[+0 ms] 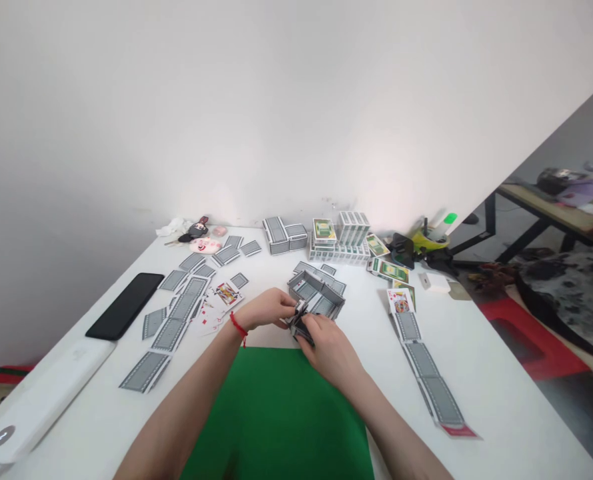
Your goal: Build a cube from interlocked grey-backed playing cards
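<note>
My left hand (271,309), with a red string bracelet at the wrist, pinches some folded grey-backed playing cards (302,331) from the left. On the right side of the same cards, my right hand (326,343) is closed with its fingers bent over them. Fingers hide part of these cards, so how they join cannot be made out. Right behind my hands stands a low open frame of upright cards (335,303), with more cards lying face down inside it. Below my wrists, a green sheet (281,407) lies at the table's front.
Loose cards (181,313) and a long card strip lie left; another card strip (429,370) runs along the right. Card blocks (279,237) and green card boxes (339,240) stand by the wall. A black phone (125,307) and white device (46,393) lie far left.
</note>
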`<state>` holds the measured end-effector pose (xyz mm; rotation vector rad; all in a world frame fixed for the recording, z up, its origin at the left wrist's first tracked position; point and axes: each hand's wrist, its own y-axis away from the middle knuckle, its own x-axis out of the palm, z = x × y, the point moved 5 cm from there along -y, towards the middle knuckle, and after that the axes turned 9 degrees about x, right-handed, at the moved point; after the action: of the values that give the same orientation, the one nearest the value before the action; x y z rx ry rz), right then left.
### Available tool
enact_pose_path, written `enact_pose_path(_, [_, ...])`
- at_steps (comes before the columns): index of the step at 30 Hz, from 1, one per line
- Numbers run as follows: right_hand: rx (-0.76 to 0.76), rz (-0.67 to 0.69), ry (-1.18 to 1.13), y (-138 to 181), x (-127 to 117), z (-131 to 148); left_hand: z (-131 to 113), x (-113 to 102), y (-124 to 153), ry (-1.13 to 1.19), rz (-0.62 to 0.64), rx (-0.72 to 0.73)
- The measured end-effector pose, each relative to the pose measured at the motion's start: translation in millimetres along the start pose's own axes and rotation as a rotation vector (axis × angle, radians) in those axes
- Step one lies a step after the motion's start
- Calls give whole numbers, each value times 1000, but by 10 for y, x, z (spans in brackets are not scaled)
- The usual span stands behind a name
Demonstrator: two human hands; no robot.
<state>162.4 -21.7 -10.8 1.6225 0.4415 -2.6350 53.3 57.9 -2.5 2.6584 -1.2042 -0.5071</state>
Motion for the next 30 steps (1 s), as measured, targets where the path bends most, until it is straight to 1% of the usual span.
enact_pose_path(3, [3, -3, 15, 1, -9, 4, -12, 0, 7, -3, 12, -2])
enact_pose_path(12, [-46, -70, 90, 5, -58, 43, 1, -9, 3, -10, 13, -13])
enact_pose_path(20, [-52, -103, 57, 18, -49, 8, -5, 3, 12, 4, 27, -4])
enact_pose_path(30, [-41, -95, 49, 18, -26, -9, -3, 11, -10, 37, 21, -7])
